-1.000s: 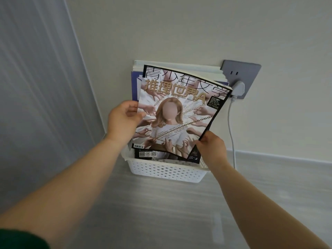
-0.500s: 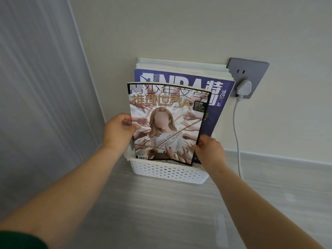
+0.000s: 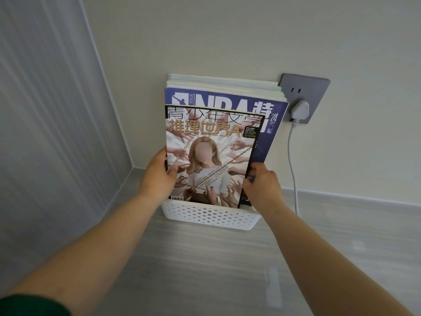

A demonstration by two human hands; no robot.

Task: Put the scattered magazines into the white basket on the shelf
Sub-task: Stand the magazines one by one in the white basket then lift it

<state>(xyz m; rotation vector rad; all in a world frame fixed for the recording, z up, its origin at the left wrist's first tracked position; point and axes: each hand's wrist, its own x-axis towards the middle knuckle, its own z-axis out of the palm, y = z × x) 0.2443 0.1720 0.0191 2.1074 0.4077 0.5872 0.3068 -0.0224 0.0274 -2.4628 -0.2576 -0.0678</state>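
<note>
Two hands hold one magazine upright at the front of the white basket (image 3: 205, 216), with its bottom edge already down behind the front wall of the basket. The left hand (image 3: 158, 176) grips the left edge of the front magazine (image 3: 209, 156) — the thumb lies on the cover and the other fingers are hidden behind it. The right hand (image 3: 262, 183) is closed on the right edge near the lower corner, and its fingers wrap around the side. The cover shows a figure with long blond hair, many reaching hands and a chain, with Chinese letters at the top.

Just behind it stands a blue NBA magazine (image 3: 268, 124), which is taller and sticks out at the top and on the right. Behind that one there is a stack of more magazines (image 3: 223, 84); only their white top edges are visible, and they lean against the wall (image 3: 227, 37).

The basket sits on a grey wood-pattern shelf surface (image 3: 205, 270), close to the wall. To the right, a grey socket plate (image 3: 305, 90) is on the wall, with a white plug (image 3: 300, 110) in it — the white cable (image 3: 292, 169) hangs down beside the basket. A dark green sleeve (image 3: 29, 305) shows at the lower left corner.
</note>
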